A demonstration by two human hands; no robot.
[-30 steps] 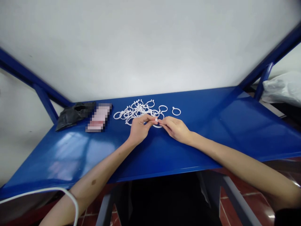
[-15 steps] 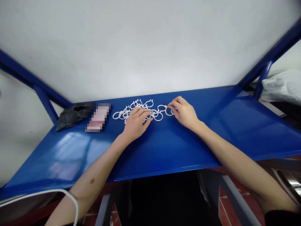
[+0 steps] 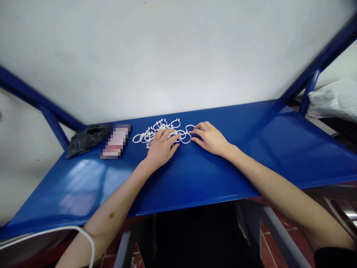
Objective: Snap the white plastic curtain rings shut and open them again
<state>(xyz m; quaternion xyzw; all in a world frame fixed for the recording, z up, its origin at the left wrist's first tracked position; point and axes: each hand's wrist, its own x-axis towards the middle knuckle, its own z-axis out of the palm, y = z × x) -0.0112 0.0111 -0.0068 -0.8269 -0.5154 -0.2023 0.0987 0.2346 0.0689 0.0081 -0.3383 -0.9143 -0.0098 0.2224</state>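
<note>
A loose heap of white plastic rings [image 3: 138,138], open hoops with small knobs at their ends, lies on the blue tabletop [image 3: 178,182]. Over the front of the heap rests my left hand [image 3: 161,147], palm down with its fingers apart, hiding some of the rings. My right hand [image 3: 209,138] is open at the heap's right side. Its fingertips are close to one ring [image 3: 186,143] and to another ring [image 3: 190,125] behind it; whether they touch cannot be made out. Neither hand visibly holds a ring.
To the left lie a black plastic bag [image 3: 79,143] and a blurred-out flat object [image 3: 115,141]. A white cable [image 3: 55,230] crosses over my left forearm. Blue frame bars [image 3: 52,124] stand at both sides, a wall [image 3: 178,56] behind, and a clear plastic bag [image 3: 331,98] at right.
My hands have parted from a shared pinch. The right hand went out to a ring standing apart at the right, then came back left toward the heap. The left spread over the heap.
</note>
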